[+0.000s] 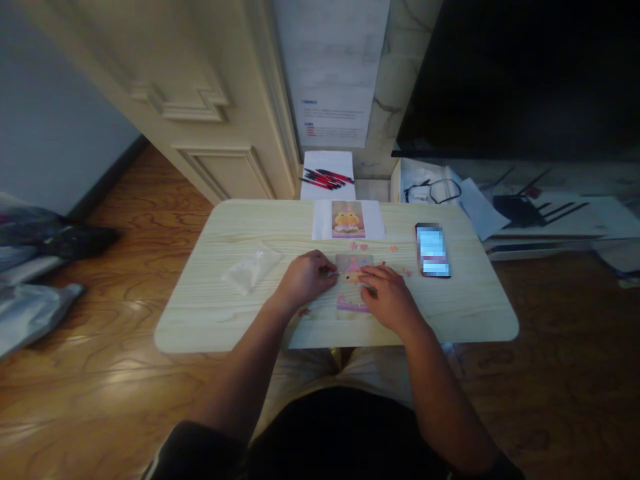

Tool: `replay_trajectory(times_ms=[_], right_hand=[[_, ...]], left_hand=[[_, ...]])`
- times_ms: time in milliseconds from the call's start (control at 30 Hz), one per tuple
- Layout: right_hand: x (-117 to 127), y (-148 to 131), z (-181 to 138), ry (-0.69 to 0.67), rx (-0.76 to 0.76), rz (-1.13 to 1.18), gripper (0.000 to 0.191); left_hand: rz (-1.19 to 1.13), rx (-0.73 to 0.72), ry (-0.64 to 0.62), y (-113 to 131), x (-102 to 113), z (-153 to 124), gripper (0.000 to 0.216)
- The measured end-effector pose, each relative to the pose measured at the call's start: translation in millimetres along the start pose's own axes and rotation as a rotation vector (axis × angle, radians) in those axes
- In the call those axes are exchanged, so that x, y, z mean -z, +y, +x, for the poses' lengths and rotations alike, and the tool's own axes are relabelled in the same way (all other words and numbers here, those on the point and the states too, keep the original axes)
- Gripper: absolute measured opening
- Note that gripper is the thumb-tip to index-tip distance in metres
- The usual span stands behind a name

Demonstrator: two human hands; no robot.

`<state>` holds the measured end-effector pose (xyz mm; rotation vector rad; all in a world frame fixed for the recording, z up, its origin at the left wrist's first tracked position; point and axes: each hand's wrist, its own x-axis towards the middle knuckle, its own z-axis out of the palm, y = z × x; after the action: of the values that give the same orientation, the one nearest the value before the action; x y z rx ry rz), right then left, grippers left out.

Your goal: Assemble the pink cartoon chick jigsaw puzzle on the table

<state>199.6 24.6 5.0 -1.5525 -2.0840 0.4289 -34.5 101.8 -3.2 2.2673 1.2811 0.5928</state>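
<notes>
A small jigsaw puzzle (353, 283) showing a yellow chick lies partly assembled on the pale wooden table (210, 320). My left hand (306, 278) rests at its left edge, fingers curled in a pinch on a small piece. Fingers of my right hand (390, 297) press flat on the puzzle's right side. A few loose pieces (359, 247) lie just beyond the puzzle. A reference picture (348, 219) of the same chick lies on a white sheet at the table's far edge.
A clear plastic bag (251, 267) lies left of my hands. A phone (433, 250) with a lit screen sits to the right. Red and black pens (327, 178) lie on paper behind the table. Glasses (433, 191), papers and a router (525, 207) sit at the right.
</notes>
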Motion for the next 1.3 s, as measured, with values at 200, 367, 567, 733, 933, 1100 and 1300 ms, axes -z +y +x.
replay_trajectory(times_ms=[200, 367, 567, 733, 933, 1100, 1300], right_hand=[[-1, 1, 0, 0.007, -0.010, 0.008, 0.033], [-2, 3, 0, 0.003, -0.005, 0.013, 0.032], [-1, 2, 0, 0.009, -0.010, 0.012, 0.033], [-1, 1, 0, 0.012, -0.007, 0.008, 0.032], [-1, 1, 0, 0.006, -0.013, 0.006, 0.033], [-2, 2, 1, 0.003, 0.002, -0.002, 0.030], [-2, 9, -3, 0.052, 0.007, 0.057, 0.029]], left_hand=[[-0.033, -0.030, 0.030, -4, -2, -3, 0.022], [-0.038, -0.049, 0.014, -4, -3, -4, 0.019], [-0.030, -0.069, -0.001, 0, -4, -1, 0.015], [-0.019, -0.120, -0.013, -1, -4, -3, 0.018], [0.134, -0.256, -0.060, -1, 2, -6, 0.028], [0.141, -0.288, -0.083, -2, 3, -6, 0.029], [-0.029, -0.079, 0.104, 0, 1, -15, 0.023]])
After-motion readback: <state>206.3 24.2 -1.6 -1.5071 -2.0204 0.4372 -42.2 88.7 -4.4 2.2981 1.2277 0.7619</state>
